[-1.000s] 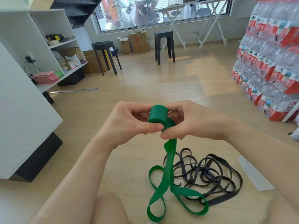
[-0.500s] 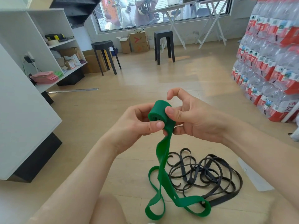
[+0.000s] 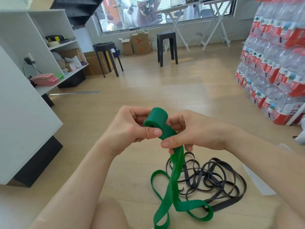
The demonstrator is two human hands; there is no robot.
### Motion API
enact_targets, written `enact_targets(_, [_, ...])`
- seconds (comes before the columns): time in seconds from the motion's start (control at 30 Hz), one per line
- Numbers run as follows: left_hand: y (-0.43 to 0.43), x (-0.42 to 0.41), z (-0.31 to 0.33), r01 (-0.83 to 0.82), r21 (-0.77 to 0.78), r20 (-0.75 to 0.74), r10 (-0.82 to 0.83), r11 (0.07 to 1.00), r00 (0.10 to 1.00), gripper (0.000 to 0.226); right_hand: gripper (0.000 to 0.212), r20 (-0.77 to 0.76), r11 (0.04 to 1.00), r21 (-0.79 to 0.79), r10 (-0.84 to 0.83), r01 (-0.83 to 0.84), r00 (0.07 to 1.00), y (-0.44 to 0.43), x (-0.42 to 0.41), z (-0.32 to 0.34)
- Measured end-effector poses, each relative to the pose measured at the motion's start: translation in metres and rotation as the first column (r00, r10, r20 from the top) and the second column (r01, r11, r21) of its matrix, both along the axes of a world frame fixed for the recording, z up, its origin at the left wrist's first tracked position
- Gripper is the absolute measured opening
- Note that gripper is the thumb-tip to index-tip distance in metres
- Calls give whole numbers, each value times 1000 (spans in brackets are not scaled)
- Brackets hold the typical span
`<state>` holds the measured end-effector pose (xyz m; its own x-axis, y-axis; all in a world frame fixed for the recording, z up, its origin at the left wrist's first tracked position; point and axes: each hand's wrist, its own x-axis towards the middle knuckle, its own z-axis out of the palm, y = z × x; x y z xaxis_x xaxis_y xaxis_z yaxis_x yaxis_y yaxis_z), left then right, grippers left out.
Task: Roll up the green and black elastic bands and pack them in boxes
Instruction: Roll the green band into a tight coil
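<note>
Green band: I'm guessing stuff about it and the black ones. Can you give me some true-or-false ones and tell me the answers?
1. The left hand and the right hand both hold the green band. True.
2. The green band is rolled up all the way. False: a long loose tail hangs down to the floor.
3. The black bands lie in a loose heap on the floor. True.
4. The right hand is holding the black bands. False: it pinches the green band just below the roll.
</note>
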<state>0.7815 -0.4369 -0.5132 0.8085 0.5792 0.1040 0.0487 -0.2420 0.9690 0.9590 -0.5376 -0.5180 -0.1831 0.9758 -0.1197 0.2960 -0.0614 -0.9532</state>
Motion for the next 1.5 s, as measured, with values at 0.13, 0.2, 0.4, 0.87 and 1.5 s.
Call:
enact_targets(0.13, [-1,-3,5,-29,144,-112,46,989,993,37,39,-41,999,-30,-29,27,999,-2,7,4])
enact_targets(0.2, [-2,-2,6,-24,225,-159,61,974,985,38,36,-81,998,-41,-50,46,996,-2,6,3])
enact_targets(0.4, [-2,6,2,-7,403,-235,111,915,966,44,44,10,981,5,-195,195,981,3,-6,-2])
enact_targets(0.87, [0,8,-7,143,-33,-45,-144,989,989,53,31,-401,999,-21,-45,40,915,0,12,-5])
enact_targets(1.5, [4,1,-5,38,194,-201,2,980,980,49,56,-43,993,-82,-86,82,995,3,2,-7])
